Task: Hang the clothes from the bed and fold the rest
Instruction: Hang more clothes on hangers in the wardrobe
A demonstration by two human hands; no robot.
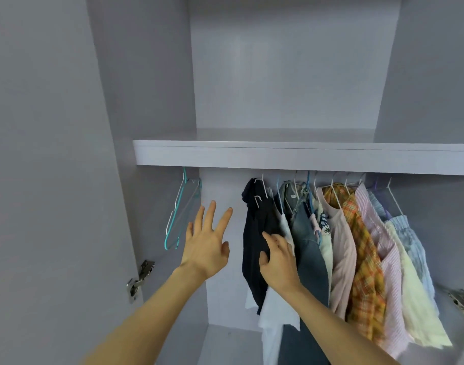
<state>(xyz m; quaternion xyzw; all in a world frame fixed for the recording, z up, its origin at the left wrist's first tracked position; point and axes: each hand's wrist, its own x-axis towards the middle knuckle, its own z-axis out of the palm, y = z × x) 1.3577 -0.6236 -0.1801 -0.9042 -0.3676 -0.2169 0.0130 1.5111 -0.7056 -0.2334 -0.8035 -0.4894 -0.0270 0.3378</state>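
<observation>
Grey wardrobe [278,75]: left hand [207,246] spread, empty, reaching toward the nine-o'clock teal hanger [179,214], right hand [277,259] gripping the dark garment [253,233], whose tug could unhook it.

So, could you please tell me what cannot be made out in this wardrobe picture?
- Hanging rail: hidden in the head view behind the grey wardrobe shelf; only hook tops show.
- Right hand fingertips: buried between the dark navy garment and the blue denim piece, so its grip is unclear.
- Bed and unhung clothes: outside the frame.
- Teal empty hangers: overlapping, count uncertain.
- Left hand: spread, touching nothing.
</observation>
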